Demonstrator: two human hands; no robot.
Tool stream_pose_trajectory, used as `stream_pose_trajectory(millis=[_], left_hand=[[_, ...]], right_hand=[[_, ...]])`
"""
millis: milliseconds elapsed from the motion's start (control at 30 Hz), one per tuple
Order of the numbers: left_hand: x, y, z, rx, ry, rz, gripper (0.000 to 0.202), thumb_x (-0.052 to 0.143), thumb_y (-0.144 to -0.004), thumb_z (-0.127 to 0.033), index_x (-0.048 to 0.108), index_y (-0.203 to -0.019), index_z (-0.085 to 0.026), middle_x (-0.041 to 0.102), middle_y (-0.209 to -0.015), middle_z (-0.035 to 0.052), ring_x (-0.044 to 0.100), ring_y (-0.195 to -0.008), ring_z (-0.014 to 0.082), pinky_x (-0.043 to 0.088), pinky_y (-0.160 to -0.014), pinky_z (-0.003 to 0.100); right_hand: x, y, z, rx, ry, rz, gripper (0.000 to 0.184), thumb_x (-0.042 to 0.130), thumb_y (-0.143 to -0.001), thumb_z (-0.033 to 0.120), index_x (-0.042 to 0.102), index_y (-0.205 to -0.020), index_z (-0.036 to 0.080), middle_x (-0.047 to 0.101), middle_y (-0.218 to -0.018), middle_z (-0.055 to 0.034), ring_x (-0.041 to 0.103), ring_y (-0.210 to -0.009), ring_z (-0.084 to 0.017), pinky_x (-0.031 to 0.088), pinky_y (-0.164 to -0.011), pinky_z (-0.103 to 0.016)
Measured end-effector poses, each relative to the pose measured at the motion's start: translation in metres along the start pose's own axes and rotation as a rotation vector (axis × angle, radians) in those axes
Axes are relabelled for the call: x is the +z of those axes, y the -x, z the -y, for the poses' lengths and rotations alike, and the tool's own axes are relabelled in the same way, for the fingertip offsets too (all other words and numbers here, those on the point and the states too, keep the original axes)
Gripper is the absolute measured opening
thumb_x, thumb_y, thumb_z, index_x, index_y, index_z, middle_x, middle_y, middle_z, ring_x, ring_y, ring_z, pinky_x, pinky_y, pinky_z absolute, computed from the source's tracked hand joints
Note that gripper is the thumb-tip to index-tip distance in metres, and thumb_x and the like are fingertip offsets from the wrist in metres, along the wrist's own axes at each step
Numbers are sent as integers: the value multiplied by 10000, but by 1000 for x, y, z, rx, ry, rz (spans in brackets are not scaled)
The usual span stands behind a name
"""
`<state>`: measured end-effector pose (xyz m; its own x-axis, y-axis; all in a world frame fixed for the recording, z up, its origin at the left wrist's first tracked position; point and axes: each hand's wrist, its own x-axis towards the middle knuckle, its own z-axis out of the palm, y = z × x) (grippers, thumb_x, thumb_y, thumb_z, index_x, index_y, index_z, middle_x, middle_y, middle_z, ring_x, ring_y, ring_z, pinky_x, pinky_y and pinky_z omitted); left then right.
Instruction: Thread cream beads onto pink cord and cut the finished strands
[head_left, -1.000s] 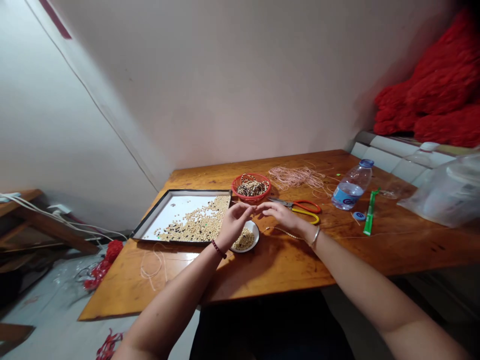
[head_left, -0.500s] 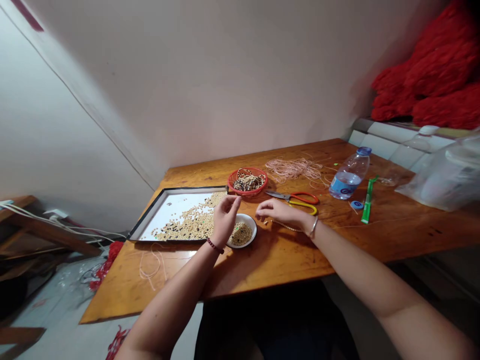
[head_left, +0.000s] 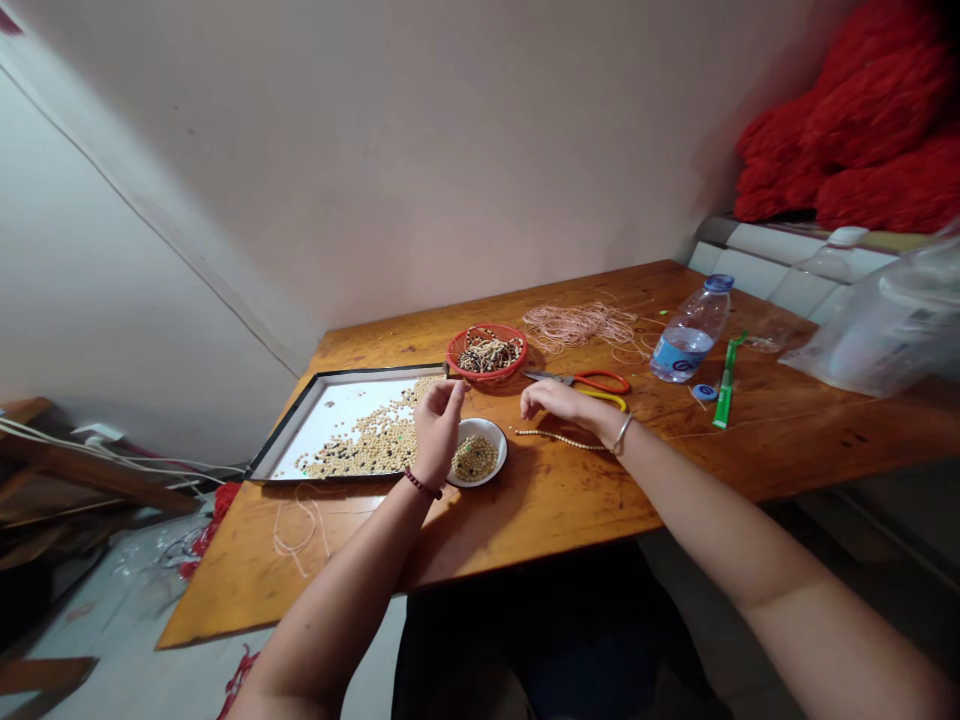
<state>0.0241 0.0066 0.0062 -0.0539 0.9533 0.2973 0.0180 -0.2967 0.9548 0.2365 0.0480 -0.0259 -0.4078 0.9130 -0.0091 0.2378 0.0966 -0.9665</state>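
Observation:
My left hand [head_left: 438, 430], a dark red bead bracelet at its wrist, is held up between the bead tray and the bowl. Thumb and forefinger are pinched together; whatever they hold is too small to make out. Below and right of it stands a white bowl [head_left: 500, 447] of pale, green and dark beads. My right hand [head_left: 561, 402], wearing a silver bangle, has its fingers curled closed by the scissors [head_left: 600, 382], their contents hidden. A string of pale beads [head_left: 559, 436] runs below this hand toward its wrist, one loose-looking bead at the left end.
A black-rimmed tray [head_left: 319, 400] of scattered beads lies left. Behind are a red basket [head_left: 490, 372] of beaded strands and tangled pink cord [head_left: 581, 325]. Rightward are a water bottle [head_left: 684, 345], blue cap [head_left: 705, 393], green packet [head_left: 725, 390] and plastic bag [head_left: 862, 340].
My right hand has lifted slightly away from the left hand, and more of the bead string shows beneath it. The left hand stays pinched. The whole view has shifted a little.

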Motion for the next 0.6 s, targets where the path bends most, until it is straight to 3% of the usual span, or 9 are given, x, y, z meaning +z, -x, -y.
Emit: stream_pose_trajectory(millis=[200, 300, 467, 600], left_hand=[[3, 3, -7, 33, -22, 32, 293, 686, -750, -437, 652, -840, -160, 690, -813, 58, 641, -806, 158, 506, -750, 286], [4, 5, -10, 42, -40, 54, 275, 714, -729, -406, 656, -834, -159, 703, -856, 70, 657, -841, 176, 513, -797, 316], [3, 7, -13, 23, -43, 70, 256, 707, -740, -400, 636, -819, -167, 705, -829, 64, 667, -820, 176, 520, -795, 320], [4, 8, -15, 10, -44, 64, 270, 716, -728, -415, 634, -806, -170, 700, -814, 60, 664, -784, 174, 522, -760, 314]], right_hand=[[3, 10, 18, -90, -31, 40, 177, 566, -737, 247, 698, -800, 148, 702, -847, -67, 629, -794, -164, 495, -767, -304], [11, 20, 26, -140, 27, 155, 320, 650, -747, 305, 689, -1032, 165, 690, -1032, -84, 626, -917, -186, 500, -793, -309], [21, 26, 30, -170, 125, 159, 309, 663, -757, 422, 719, -881, 144, 705, -930, -85, 635, -877, -201, 507, -786, -324], [23, 25, 31, -215, 172, 115, 339, 673, -758, 409, 693, -996, 168, 687, -1039, -84, 618, -957, -206, 489, -836, -327]])
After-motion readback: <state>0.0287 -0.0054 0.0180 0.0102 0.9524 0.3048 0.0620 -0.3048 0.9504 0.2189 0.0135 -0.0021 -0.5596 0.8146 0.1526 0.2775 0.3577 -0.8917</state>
